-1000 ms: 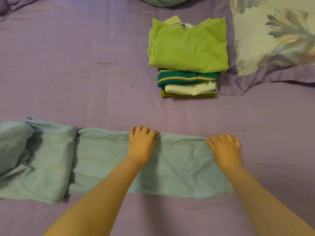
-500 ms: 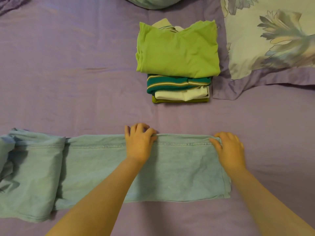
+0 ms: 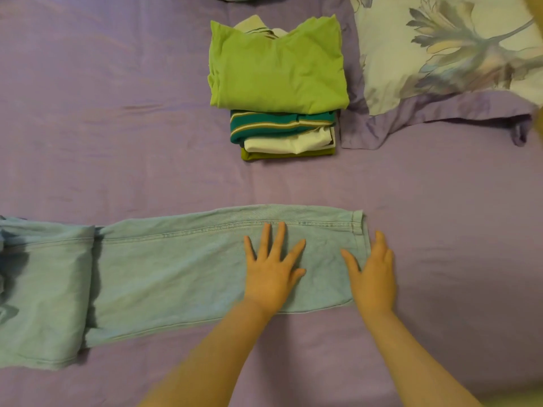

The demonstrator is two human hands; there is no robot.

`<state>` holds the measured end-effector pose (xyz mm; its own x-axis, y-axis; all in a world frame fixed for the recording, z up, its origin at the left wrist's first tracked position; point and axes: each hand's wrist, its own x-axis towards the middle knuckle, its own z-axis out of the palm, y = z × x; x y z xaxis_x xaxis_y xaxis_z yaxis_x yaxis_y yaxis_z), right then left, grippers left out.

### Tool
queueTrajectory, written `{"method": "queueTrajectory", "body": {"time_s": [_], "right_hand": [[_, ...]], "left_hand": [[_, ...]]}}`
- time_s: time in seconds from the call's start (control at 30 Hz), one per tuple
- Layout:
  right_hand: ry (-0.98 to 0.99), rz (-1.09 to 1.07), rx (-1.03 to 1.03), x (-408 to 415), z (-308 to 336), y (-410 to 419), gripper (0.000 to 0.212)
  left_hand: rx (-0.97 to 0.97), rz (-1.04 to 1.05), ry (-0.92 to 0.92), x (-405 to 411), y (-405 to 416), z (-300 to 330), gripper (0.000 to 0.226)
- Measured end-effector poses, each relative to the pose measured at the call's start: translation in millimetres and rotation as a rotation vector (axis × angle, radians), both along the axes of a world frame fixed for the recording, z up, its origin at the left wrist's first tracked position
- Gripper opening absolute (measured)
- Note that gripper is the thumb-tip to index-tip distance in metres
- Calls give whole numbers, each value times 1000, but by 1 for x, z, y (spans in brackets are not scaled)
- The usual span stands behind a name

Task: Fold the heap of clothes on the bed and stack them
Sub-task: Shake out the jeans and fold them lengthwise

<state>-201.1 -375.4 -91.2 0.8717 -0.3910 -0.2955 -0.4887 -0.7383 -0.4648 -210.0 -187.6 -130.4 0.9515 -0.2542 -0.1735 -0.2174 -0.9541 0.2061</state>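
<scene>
Your left hand (image 3: 271, 271) lies flat, fingers spread, on the long pale-blue denim jeans (image 3: 182, 268), your right hand (image 3: 371, 273) resting straight-fingered at their hemmed end.

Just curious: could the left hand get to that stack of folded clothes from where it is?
Probably yes. The left hand lies flat on the jeans, holding nothing, and only bare sheet lies between it and the stack.
</scene>
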Motion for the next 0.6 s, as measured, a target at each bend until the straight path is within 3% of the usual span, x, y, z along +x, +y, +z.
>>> {"method": "queueTrajectory", "body": {"time_s": [0.2, 0.33, 0.43, 0.5, 0.6], "right_hand": [[41, 281, -97, -16, -5, -19, 55], [74, 196, -188, -14, 0, -17, 60], [-56, 468, -349, -8, 2, -3, 54], [17, 730, -417, -2, -7, -5, 55], [216, 755, -515, 7, -23, -18, 64]], "left_hand": [[79, -171, 66, -3, -27, -2, 74], [128, -212, 83, -8, -26, 0, 85], [93, -209, 86, -7, -25, 0, 93], [63, -179, 88, -9, -17, 4, 89], [82, -64, 97, -13, 15, 11, 77]]}}
